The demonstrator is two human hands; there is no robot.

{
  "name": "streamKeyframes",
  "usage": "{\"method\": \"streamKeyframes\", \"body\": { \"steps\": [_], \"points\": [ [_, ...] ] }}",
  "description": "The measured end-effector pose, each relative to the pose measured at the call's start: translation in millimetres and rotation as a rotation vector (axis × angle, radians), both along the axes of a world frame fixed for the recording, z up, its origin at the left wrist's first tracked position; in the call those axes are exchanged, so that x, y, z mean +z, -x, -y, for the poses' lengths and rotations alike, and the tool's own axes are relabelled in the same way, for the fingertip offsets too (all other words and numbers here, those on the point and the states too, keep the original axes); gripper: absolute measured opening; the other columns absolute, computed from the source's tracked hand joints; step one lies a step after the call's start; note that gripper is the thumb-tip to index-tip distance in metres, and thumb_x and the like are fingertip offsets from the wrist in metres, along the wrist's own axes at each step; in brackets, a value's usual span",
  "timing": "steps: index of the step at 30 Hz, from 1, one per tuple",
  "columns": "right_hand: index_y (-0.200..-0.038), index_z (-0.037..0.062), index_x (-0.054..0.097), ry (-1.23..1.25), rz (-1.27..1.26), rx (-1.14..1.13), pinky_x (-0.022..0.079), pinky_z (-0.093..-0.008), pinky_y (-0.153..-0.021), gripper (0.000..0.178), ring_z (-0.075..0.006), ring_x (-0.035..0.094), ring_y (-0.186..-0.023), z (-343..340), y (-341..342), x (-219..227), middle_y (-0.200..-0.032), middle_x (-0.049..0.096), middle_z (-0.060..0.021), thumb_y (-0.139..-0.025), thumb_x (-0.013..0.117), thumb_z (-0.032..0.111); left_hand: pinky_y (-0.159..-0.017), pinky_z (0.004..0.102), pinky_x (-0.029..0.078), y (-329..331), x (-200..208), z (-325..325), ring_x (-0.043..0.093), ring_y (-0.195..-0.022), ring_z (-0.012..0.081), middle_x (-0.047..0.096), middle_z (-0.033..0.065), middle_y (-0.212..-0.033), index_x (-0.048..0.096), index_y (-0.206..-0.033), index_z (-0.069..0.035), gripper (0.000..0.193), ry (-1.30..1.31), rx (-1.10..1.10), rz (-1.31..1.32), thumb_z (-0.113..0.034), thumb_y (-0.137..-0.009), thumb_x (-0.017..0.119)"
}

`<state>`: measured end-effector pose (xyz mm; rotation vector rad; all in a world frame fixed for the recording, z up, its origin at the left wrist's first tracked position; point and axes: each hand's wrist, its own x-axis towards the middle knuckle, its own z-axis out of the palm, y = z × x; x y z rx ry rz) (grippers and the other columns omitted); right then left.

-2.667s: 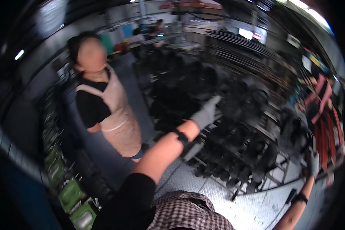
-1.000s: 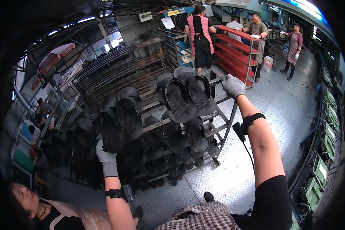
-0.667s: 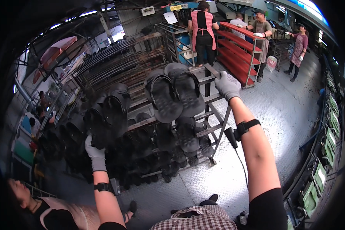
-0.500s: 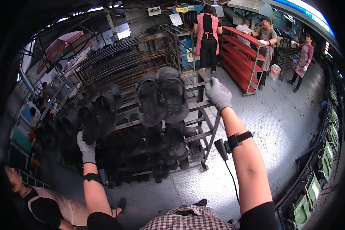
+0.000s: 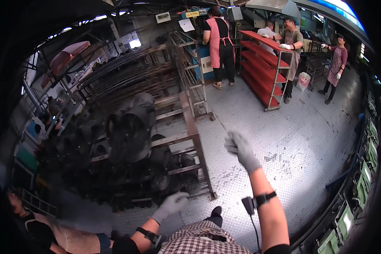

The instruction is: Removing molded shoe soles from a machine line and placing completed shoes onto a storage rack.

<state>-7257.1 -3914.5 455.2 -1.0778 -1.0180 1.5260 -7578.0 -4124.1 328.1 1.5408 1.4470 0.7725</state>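
Observation:
In front of me on the left stands a metal rack (image 5: 193, 134) loaded with black sandals (image 5: 133, 131) on several levels. My right hand (image 5: 241, 151), in a grey glove, is in the air to the right of the rack's corner. Its fingers are stretched out and it holds nothing. My left hand (image 5: 172, 206), gloved as well, is low in front of the rack's lower sandals, near my body. Its fingers reach to the right, apart from the rack as far as I can see, with nothing visible in them. Both wrists wear black straps.
A red-shelved trolley (image 5: 262, 67) stands at the back, with people beside it. A person in a pink apron (image 5: 219, 46) stands at the far middle. Another person (image 5: 59, 230) is close at lower left. Green machine parts (image 5: 345, 220) line the right edge.
My right hand has let go of the rack's corner and come down. My left hand has left the sandals and moved right, towards me. The rack has shifted left.

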Motion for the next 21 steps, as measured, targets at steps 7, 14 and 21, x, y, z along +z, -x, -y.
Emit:
{"method": "streamKeyframes", "body": {
  "steps": [7,14,21],
  "points": [
    [-0.099,0.0071,0.073,-0.097,1.948,0.680,0.052,-0.0439,-0.093,0.020,-0.0278,0.068,-0.107,223.3,-348.2,-418.5,-0.103,0.074,-0.0145,-0.091,0.062,0.022,-0.089,0.0391,0.056,-138.1,-169.7,-100.4,0.071,-0.101,0.0237,0.075,0.0132,-0.112,0.072,-0.123,-0.005,0.029,0.214,-0.544,-0.130,-0.020,-0.099,0.062],
    [-0.110,0.0104,0.076,0.328,1.751,0.934,0.052,-0.0424,-0.099,0.036,-0.0328,0.067,-0.114,346.1,-490.5,-346.7,-0.115,0.072,-0.0133,-0.089,0.063,0.036,-0.079,0.0458,0.058,-209.4,-213.8,-214.4,0.073,-0.093,0.0323,0.076,0.0160,-0.109,0.073,-0.117,-0.004,0.030,0.560,-0.894,-0.888,-0.020,-0.097,0.058],
    [-0.111,0.0094,0.075,0.476,1.781,0.687,0.052,-0.0437,-0.098,0.039,-0.0336,0.068,-0.113,233.5,-558.1,-322.7,-0.114,0.072,-0.0143,-0.088,0.063,0.038,-0.092,0.0425,0.053,-386.3,-187.4,-387.9,0.071,-0.101,0.0313,0.074,0.0206,-0.110,0.072,-0.111,-0.005,0.036,0.491,-0.309,-0.310,-0.029,-0.094,0.052]
  ]
}}
